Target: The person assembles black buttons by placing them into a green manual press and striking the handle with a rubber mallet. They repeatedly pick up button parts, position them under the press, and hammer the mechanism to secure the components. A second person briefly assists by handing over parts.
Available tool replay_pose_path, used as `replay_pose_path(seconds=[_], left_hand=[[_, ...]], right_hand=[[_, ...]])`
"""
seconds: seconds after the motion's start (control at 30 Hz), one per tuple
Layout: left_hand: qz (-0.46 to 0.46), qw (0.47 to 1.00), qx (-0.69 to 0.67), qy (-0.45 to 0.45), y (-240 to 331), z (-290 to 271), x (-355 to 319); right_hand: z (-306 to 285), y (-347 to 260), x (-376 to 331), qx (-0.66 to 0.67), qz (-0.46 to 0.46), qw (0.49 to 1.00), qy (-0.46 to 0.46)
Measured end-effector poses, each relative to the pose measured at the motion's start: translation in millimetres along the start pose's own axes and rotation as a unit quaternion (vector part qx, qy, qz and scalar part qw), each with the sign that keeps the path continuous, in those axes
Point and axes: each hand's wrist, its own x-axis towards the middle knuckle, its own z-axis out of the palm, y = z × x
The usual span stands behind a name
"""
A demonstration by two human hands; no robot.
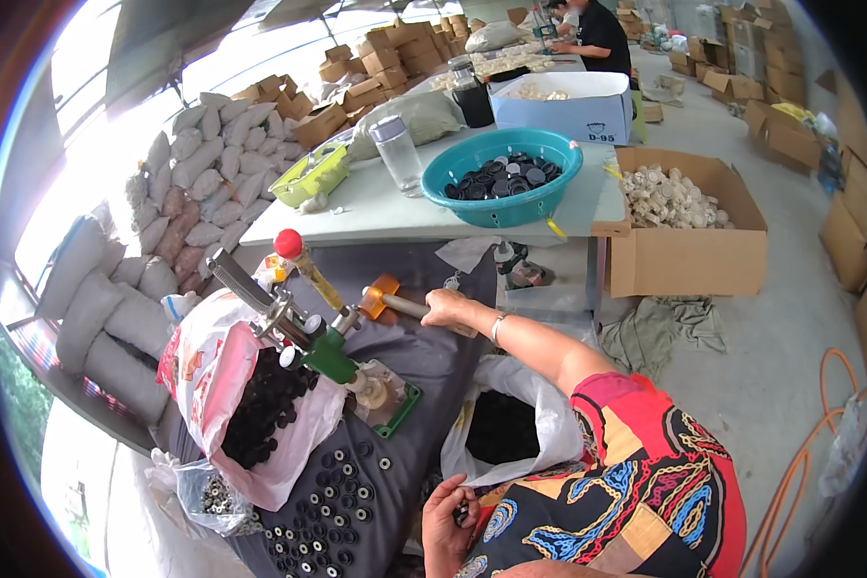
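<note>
My right hand (pixel 448 308) is closed around the wooden lever handle (pixel 405 306) of a green hand press (pixel 332 354). The press stands on a table covered with grey cloth (pixel 424 356). An orange fitting (pixel 380 295) joins the handle to the press, and a red knob (pixel 288 243) tops a second lever. My left hand (pixel 445 528) is low by my lap, its fingers pinched on a small dark part (pixel 461 512). Several black ring caps (pixel 328 525) lie on the cloth in front of the press.
A pink-and-white bag of black caps (pixel 260 414) sits left of the press, a white bag (pixel 539 424) to its right. Beyond are a teal basin (pixel 472 207), a clear jar (pixel 397 154), a cardboard box (pixel 689 260), stacked sacks (pixel 183 193), an orange hose (pixel 800 462) and another person (pixel 597 34).
</note>
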Motion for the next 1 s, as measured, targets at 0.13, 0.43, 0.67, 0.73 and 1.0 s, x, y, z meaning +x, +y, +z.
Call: replay_pose_path(seconds=[0.13,0.43,0.67,0.73,1.0], left_hand=[[0.000,1.000,0.006,0.006,1,3,-3],[0.014,1.000,0.012,-0.001,6,3,-1],[0.070,0.995,0.057,0.047,6,-8,-19],[0.078,0.992,0.096,0.028,7,-18,-8],[0.058,0.997,-0.022,0.041,6,-11,-16]], right_hand=[[5,5,2,-0.005,-0.013,1.000,0.003],[-5,7,8,0.089,-0.034,0.995,-0.012],[19,-28,-55,0.196,-0.106,0.967,0.126],[20,-30,-92,0.280,-0.099,0.946,0.131],[-7,-38,-141,0.682,-0.028,0.722,-0.113]])
